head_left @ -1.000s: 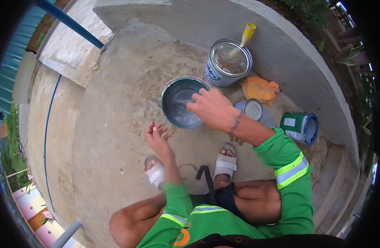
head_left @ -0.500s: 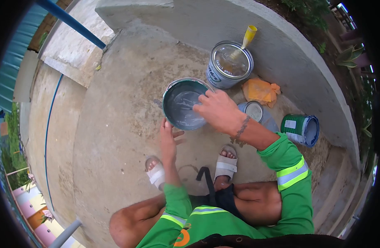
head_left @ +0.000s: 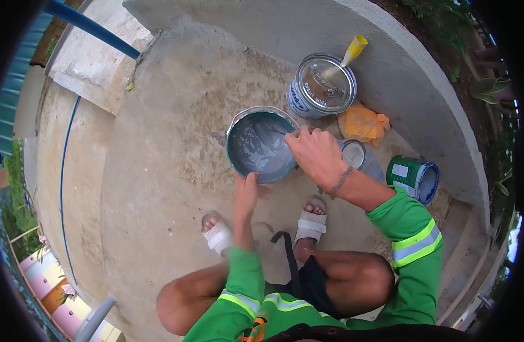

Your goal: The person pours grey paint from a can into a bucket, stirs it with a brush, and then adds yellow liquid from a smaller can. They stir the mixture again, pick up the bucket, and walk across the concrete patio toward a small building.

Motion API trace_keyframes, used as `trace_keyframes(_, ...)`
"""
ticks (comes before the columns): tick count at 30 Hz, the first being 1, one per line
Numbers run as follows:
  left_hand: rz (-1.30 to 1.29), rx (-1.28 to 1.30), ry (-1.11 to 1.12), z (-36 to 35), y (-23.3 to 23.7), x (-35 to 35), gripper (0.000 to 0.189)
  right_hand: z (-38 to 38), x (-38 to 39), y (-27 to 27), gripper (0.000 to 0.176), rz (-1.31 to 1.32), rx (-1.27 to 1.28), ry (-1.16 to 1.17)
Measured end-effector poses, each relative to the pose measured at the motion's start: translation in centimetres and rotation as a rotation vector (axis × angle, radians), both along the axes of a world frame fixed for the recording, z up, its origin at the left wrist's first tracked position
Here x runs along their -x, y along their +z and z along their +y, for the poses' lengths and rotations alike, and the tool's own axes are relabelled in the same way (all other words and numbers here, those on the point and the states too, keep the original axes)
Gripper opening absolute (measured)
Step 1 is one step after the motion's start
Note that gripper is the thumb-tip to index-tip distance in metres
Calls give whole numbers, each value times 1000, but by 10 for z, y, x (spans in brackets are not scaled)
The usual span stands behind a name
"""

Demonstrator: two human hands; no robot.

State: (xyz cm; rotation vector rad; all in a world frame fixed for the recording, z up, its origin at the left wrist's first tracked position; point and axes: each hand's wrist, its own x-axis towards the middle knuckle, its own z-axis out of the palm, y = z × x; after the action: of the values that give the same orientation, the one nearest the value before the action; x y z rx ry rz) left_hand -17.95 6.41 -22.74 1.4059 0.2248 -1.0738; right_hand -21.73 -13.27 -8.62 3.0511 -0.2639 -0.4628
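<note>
Outdoor painting worksite: bare concrete slab [head_left: 159, 171] and curved wall [head_left: 399, 74], open paint cans [head_left: 322, 85], blue railing [head_left: 90, 28], plants behind.

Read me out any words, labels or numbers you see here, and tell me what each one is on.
Lidded tin: raised lettering on the lid and print on the side, both too blurred to read.
Green tin: white label, too small to read.
Shirt: orange logo, cut off, unreadable.
</note>
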Motion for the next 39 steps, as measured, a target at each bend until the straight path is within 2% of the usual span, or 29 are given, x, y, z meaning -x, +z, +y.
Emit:
trace_keyframes(3, -39, 2, 4, -5, 7, 1, 55, -2, -8, 9, 16, 147, -140, -163)
trace_keyframes(6, -71, -36, 18, -14, 23, -1, 63, -11, -16, 12, 25, 296, -357, -246)
trace_keyframes(9, -69, -105, -49, -12, 64, -4, 73, -7, -22, 28, 29, 470, -524, -545)
trace_keyframes(12, 19, -164, -102, 7, 112, -7, 81, 5, -13, 81, 33, 419, -715, -736)
trace_keyframes(15, -31, -136, -133, 27, 139, -4, 84, 20, 6, 142, 29, 237, -730, -595)
trace_keyframes(17, -58, -170, -154, 38, 181, -1, 83, 32, 3, 206, 26, 165, -605, -422)
trace_keyframes(19, -24, -263, -170, 42, 242, 3, 81, 38, -3, 265, 25, 92, -508, -262)
trace_keyframes(21, 24, -243, -122, 45, 307, 4, 79, 42, -8, 315, 25, 23, -439, -120)
trace_keyframes(24, 18, -193, -54, 48, 396, 12, 78, 28, -11, 367, 19, 162, -368, -210)
trace_keyframes(28, 58, -186, 14, 49, 486, 25, 75, -8, -22, 463, 36, 416, -577, -343)
trace_keyframes(30, 30, -160, 52, 48, 533, 27, 58, -25, -25, 511, 47, 518, -748, -441)
trace_keyframes(31, 22, -150, 69, 49, 555, 30, 50, -31, -21, 525, 51, 431, -873, -597)
trace_keyframes(33, 49, -135, 80, 53, 578, 36, 48, -47, -11, 532, 57, 246, -1119, -907)
trace_keyframes(37, 99, -105, 157, 67, 621, 47, 46, -32, -5, 528, 55, 278, -1327, -1036)
trace_keyframes(39, 38, -96, 171, 74, 632, 49, 46, -27, 2, 491, 53, 282, -1465, -877)
